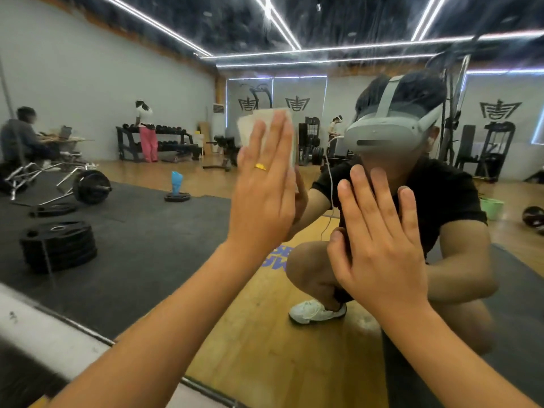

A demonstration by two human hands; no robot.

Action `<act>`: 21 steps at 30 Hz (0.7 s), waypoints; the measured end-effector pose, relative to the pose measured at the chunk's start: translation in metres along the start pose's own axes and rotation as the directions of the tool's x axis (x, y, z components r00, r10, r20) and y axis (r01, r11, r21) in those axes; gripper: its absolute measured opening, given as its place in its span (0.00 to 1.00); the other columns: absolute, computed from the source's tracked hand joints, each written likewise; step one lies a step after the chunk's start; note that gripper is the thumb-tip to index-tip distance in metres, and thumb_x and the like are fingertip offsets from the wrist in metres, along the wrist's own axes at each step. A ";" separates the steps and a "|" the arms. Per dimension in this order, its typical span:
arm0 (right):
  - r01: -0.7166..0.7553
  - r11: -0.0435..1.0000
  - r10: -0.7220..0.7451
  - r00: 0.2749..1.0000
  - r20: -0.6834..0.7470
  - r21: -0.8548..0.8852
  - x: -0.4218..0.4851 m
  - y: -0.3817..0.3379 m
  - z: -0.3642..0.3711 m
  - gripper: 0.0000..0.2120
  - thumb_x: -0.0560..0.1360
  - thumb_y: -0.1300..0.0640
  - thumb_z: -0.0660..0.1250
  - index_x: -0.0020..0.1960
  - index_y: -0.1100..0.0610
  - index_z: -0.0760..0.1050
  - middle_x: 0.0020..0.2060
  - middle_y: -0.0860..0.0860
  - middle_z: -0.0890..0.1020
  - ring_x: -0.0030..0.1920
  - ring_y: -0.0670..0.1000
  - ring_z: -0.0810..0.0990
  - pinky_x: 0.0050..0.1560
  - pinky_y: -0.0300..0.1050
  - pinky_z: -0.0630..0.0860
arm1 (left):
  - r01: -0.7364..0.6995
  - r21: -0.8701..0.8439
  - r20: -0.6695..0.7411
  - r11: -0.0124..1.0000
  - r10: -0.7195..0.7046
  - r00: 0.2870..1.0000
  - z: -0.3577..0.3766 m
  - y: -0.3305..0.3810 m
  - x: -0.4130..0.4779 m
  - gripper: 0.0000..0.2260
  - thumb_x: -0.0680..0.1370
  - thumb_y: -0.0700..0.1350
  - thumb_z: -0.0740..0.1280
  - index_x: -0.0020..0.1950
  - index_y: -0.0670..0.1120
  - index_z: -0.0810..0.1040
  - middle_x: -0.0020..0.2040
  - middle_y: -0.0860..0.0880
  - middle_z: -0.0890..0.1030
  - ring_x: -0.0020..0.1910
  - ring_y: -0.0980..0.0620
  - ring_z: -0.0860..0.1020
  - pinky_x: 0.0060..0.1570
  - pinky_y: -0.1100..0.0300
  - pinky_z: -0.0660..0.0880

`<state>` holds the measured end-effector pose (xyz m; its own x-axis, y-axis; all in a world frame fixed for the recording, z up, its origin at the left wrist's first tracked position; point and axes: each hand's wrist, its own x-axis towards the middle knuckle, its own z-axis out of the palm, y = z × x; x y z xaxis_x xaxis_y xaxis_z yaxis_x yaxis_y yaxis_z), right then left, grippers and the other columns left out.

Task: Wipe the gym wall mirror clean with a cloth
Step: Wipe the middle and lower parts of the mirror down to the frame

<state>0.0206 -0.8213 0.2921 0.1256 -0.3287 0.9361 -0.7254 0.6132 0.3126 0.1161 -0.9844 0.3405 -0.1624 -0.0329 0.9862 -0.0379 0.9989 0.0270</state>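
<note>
Two flat-fingered hands rest on the mirror [147, 260], the left hand [265, 187] pressing the cloth [253, 125] at eleven o'clock, the right hand [379, 231] bare; mid-wipe, streaks [323, 25] at twelve o'clock seemingly next.

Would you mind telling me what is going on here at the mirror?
A person crouches in front of the gym mirror and presses a pale cloth flat against the glass with the left hand, fingers straight. The right hand lies bare and flat on the glass beside it, holding nothing. Streaks and specks show near the top, so the wiping looks unfinished.
</note>
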 end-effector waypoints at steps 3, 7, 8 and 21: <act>-0.016 1.000 0.016 1.000 -0.001 0.023 0.002 -0.002 0.000 0.31 0.80 0.55 0.61 0.81 0.61 0.62 0.81 0.58 0.60 0.82 0.59 0.57 0.81 0.62 0.53 | -0.193 0.100 0.105 0.976 0.183 0.978 -0.011 -0.028 -0.021 0.24 0.86 0.42 0.54 0.82 0.40 0.58 0.83 0.42 0.60 0.83 0.42 0.55 0.77 0.35 0.60; -0.014 1.000 0.014 1.000 0.007 0.026 -0.004 -0.002 -0.001 0.31 0.79 0.56 0.62 0.81 0.61 0.62 0.81 0.58 0.60 0.82 0.59 0.57 0.81 0.63 0.54 | 0.073 0.086 -0.018 0.994 -0.072 0.997 -0.028 -0.078 -0.005 0.24 0.86 0.40 0.54 0.83 0.40 0.57 0.84 0.44 0.57 0.84 0.45 0.52 0.82 0.51 0.48; -0.018 0.999 0.018 1.000 -0.003 0.034 -0.005 -0.004 -0.001 0.31 0.79 0.56 0.62 0.81 0.61 0.63 0.81 0.58 0.60 0.82 0.59 0.58 0.80 0.63 0.54 | 0.144 0.082 -0.063 0.986 -0.139 0.988 -0.033 -0.090 0.004 0.24 0.86 0.40 0.53 0.83 0.40 0.57 0.84 0.43 0.56 0.84 0.44 0.52 0.81 0.58 0.46; 0.014 1.000 -0.014 1.000 0.022 0.004 0.003 0.001 0.002 0.31 0.80 0.54 0.60 0.81 0.63 0.61 0.81 0.60 0.60 0.82 0.61 0.57 0.81 0.64 0.52 | -0.341 0.241 0.234 0.909 0.286 0.929 -0.059 -0.145 -0.017 0.25 0.85 0.42 0.55 0.83 0.41 0.57 0.83 0.44 0.57 0.83 0.42 0.54 0.80 0.41 0.55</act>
<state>0.0191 -0.8226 0.2947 0.1208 -0.3527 0.9279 -0.7264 0.6056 0.3248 0.1829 -1.1267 0.3298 -0.3922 0.2480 0.8858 -0.2171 0.9108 -0.3511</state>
